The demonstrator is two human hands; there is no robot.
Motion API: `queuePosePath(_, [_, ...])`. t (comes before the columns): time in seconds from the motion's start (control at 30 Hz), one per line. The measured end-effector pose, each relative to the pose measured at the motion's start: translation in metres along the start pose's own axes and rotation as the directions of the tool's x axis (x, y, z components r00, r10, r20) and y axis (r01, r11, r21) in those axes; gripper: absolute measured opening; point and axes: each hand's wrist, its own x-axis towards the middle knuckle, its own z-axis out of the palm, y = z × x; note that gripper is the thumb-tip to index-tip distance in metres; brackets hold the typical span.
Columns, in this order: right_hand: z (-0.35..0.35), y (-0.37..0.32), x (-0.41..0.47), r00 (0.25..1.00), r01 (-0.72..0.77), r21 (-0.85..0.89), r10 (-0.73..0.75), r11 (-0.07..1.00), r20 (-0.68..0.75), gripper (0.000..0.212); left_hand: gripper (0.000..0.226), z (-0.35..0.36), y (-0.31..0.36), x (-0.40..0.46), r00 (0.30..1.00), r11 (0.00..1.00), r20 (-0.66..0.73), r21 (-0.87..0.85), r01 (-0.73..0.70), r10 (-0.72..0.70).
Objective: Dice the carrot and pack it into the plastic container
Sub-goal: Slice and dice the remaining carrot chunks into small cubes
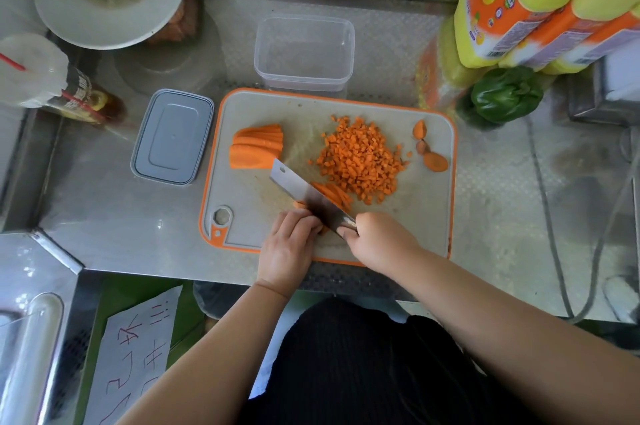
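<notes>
Cleaver [304, 192] over carrot strips [334, 194] (mid-board)

You have one view only, from the wide-angle camera worn on your head, so no second view shares any of the scene. It looks steeply down and slightly forward, almost straight onto the grey cutting board with the orange rim [429, 217], which sits near the middle of the frame and close below you. Your forearms enter from the bottom edge and your dark-clothed lap fills the lower centre. The far edge of the patterned steel counter [502, 217] runs along the top. The lens bends straight lines at the sides and corners.
</notes>
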Motion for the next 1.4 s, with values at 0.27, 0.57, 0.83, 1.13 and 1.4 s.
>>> queuePosePath(0.27, [0.009, 0.003, -0.028, 0.992, 0.025, -0.045, -0.030, 0.999, -0.122, 0.038, 0.018, -0.006, 0.000, -0.002, 0.999, 0.999, -0.013, -0.007, 0.036, -0.036])
queuePosePath(0.57, [0.016, 0.001, -0.024, 0.991, 0.035, -0.119, -0.050, 0.992, -0.127, 0.031, 0.014, -0.007, -0.012, 0.005, 0.999, 0.997, 0.025, 0.075, -0.022, 0.020])
queuePosePath(0.83, [0.001, -0.002, -0.001, 1.000, -0.001, 0.029, 0.002, 1.000, -0.030, 0.036, 0.018, -0.010, -0.013, 0.008, 0.999, 0.997, 0.035, 0.075, -0.036, 0.034])
queuePosePath(1.13, [0.008, 0.001, -0.028, 0.992, 0.045, -0.073, -0.053, 0.996, -0.112, 0.034, 0.019, -0.011, -0.013, 0.008, 0.999, 0.995, 0.032, 0.094, -0.031, 0.028])
queuePosePath(1.4, [0.010, 0.002, -0.024, 0.995, 0.045, -0.112, -0.054, 0.993, -0.082, 0.029, 0.020, -0.013, -0.011, 0.010, 0.999, 0.995, 0.044, 0.095, -0.029, 0.025])
